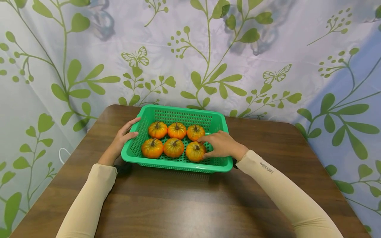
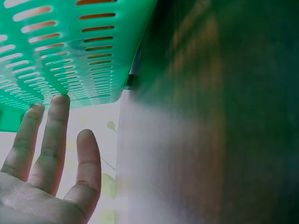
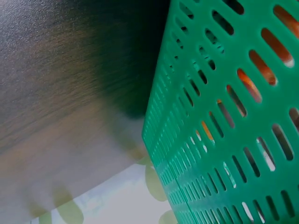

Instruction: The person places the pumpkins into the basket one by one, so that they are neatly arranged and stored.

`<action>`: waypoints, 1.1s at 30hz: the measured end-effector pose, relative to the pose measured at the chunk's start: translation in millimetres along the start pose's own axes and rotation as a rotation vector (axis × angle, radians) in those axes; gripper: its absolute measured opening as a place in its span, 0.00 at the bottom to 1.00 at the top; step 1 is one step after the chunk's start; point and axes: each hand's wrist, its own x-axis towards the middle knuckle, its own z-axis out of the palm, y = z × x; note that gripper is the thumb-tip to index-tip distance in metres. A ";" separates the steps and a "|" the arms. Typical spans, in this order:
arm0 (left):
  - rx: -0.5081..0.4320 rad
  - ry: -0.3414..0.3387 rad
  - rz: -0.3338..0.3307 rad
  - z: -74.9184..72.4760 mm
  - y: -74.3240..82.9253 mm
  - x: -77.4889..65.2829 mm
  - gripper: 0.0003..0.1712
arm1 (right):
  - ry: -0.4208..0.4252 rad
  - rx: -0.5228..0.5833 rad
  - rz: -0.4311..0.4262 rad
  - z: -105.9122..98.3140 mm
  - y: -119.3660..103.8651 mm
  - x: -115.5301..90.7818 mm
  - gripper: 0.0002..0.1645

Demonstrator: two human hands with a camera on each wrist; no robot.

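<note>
A green slotted plastic basket [image 1: 178,165] holds several small orange pumpkins with greenish tops, set in two rows. My right hand [image 1: 221,144] reaches over the basket's right side. Its fingers and thumb pinch the front-right pumpkin [image 1: 194,152], which sits at the basket's bottom. At the left rim my left hand [image 1: 119,142] touches the basket with fairly straight fingers. The left wrist view shows that hand [image 2: 51,163] with its fingertips by the slotted wall [image 2: 93,46]. In the right wrist view the basket's side [image 3: 233,116] hides the right hand.
Under the basket is a brown wooden table [image 1: 166,205]. A cloth with green leaves and butterflies [image 1: 166,49] hangs close behind the table's far edge. A white cable [image 1: 61,155] loops beside the left edge.
</note>
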 end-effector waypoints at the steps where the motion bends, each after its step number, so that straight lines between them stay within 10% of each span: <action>1: 0.000 0.000 -0.001 0.1 0.1 0.2 0.34 | -0.003 -0.003 0.010 0.2 -0.5 0.0 0.40; 15: 0.022 -0.004 -0.001 1.1 0.5 2.0 0.35 | 0.027 0.011 0.014 1.2 -0.5 -2.0 0.36; 33: 0.080 -0.004 -0.014 -1.6 -0.3 -0.1 0.35 | 0.404 0.322 0.037 -3.8 15.9 -37.6 0.32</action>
